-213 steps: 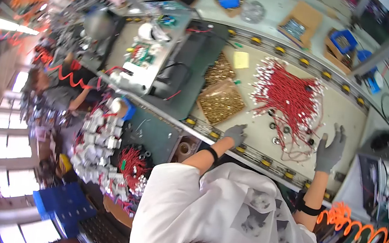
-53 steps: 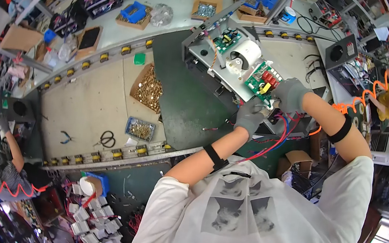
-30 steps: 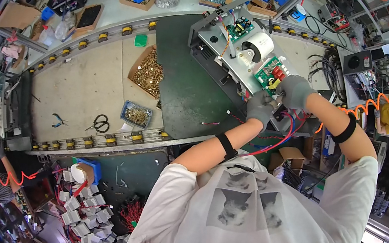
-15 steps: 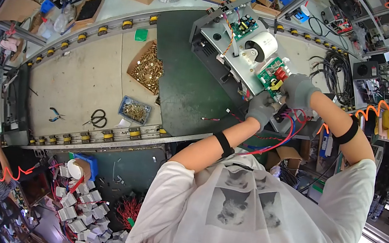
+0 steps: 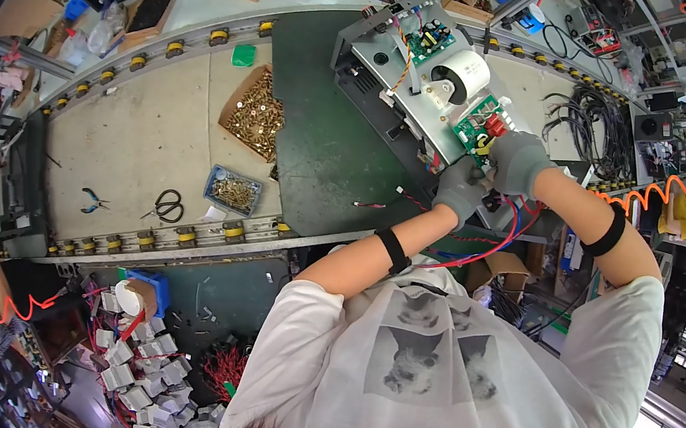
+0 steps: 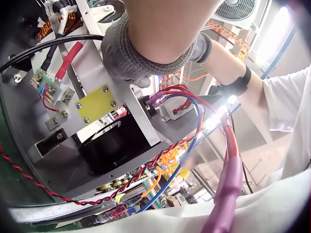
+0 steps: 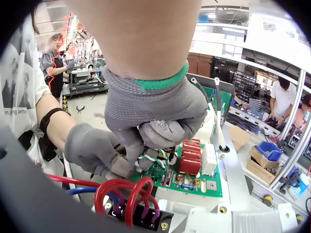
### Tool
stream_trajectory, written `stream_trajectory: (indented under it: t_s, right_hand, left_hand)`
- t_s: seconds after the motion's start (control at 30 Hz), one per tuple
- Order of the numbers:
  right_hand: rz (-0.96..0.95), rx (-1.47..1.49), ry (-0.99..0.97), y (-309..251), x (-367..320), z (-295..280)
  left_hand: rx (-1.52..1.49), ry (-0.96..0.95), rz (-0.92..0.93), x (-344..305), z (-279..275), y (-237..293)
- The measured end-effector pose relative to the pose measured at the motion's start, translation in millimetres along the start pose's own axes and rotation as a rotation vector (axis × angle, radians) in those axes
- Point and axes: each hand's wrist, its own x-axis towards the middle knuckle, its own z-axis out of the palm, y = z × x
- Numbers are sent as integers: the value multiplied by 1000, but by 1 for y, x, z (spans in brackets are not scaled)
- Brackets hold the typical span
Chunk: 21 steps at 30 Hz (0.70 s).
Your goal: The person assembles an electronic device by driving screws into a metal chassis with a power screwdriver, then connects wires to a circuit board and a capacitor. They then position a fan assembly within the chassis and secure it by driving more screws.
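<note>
Both gloved hands work at the near corner of a green circuit board (image 7: 211, 188) on an open metal chassis (image 5: 368, 60). In the right wrist view, my right hand (image 7: 153, 109) has curled fingers and pinches twisted green-and-white wires (image 7: 160, 159) beside red block components (image 7: 190, 160). My left hand (image 7: 90, 148) meets it there, fingers bent and tips against the right fingertips; I cannot tell what they hold. In the head view, the left hand (image 5: 461, 188) is just below the right hand (image 5: 519, 162). Thick red cables (image 7: 114, 189) loop from a black terminal block (image 7: 164, 222) close by.
A white cylinder (image 5: 468, 75) stands on the chassis. Left of it are a box of brass fasteners (image 5: 254, 116), a blue bin of screws (image 5: 233, 191), scissors (image 5: 169, 207) and pliers (image 5: 92, 200). Black cables (image 5: 592, 130) lie beyond the right hand. An orange coiled hose (image 5: 676, 184) hangs right.
Earliest, the hands were apart near a pile of red wires; the view has since turned to the chassis, where both hands are together. Over the last two seconds they stay at the board's corner.
</note>
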Motion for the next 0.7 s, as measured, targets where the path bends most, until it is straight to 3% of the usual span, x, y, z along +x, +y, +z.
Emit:
stream_trajectory:
  t_s: [0.27, 0.33, 0.47, 0.53, 0.67, 0.7]
  right_hand:
    - [-27, 201, 73, 21, 9, 25]
    - [-24, 156, 57, 16, 9, 20]
    - [-35, 102, 13, 6, 11, 12]
    - [-5, 69, 21, 1, 10, 12]
    - [-17, 102, 66, 5, 11, 27]
    - [-26, 151, 92, 7, 9, 30]
  left_hand:
    - [-41, -59, 91, -1, -3, -7]
    - [-780, -197, -256, 0, -6, 2]
    - [-824, -208, -413, 0, -11, 11]
    - [-1140, -227, -635, 7, -13, 6]
    - [-1158, -185, -704, 9, -15, 1]
    - [-1159, -314, -631, 9, -20, -1]
